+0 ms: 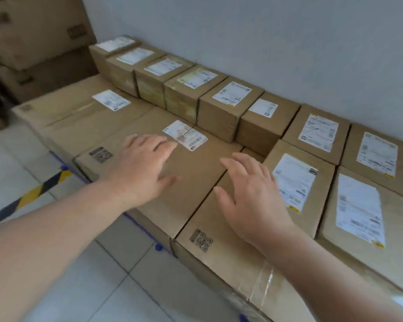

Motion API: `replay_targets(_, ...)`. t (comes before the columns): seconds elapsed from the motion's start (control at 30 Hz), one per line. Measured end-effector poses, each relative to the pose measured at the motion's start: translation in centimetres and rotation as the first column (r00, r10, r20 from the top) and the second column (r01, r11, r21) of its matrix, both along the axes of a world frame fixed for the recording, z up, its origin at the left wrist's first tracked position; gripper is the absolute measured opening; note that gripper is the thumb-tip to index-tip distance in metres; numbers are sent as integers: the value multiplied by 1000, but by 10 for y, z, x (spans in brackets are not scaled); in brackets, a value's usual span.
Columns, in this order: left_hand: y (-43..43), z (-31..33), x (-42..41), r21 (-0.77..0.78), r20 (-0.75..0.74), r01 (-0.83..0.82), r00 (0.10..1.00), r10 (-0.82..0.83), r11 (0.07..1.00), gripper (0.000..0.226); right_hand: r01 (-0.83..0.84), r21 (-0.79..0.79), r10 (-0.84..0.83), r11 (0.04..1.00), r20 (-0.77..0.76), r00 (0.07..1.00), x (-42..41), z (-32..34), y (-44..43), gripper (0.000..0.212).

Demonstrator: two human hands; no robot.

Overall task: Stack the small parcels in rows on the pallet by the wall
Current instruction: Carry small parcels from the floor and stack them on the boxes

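Left hand (140, 168) and right hand (249, 196), both empty with fingers spread, palms down over the large boxes (191, 182) that form the lower layer. Whether either palm touches the cardboard cannot be told. Just beyond the fingertips, a row of small parcels (179, 89) stands along the wall (265, 43), labels up, six counted. To the right, four flatter parcels (335, 159) lie in two rows. Judged from this, stacking is well under way; bare box tops near the left hand leave room for further rows. The pallet (144, 231) shows only as a blue edge beneath the boxes. Label text is blurred; no loose parcels awaiting placement are in view.
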State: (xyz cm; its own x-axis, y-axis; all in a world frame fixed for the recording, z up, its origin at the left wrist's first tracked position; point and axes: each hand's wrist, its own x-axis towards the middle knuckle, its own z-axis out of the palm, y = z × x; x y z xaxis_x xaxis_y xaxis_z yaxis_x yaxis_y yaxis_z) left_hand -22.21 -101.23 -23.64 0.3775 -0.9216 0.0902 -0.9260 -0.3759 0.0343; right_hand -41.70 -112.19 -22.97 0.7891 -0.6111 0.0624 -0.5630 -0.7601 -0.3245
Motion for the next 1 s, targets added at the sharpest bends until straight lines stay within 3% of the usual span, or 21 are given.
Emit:
replay_targets(0.23,130,7,82,13,11,-334,942,334,942,75,-349,-35,342,937,-123,932,140,3,78,58)
replay_targets(0.43,263,18,111,-14,-11,-632,775,632,775,69,-614,6,607,789,-160,778,226,10,183,58)
replay_targets(0.7,460,29,68,16,-8,-923,384,923,384,73,-885,92,877,456,-219,429,258,-6,344,61)
replay_targets(1.0,611,-8,-47,98,-92,-991,-96,991,-87,78,-983,144,960,112,-273,69,237,-40,497,59)
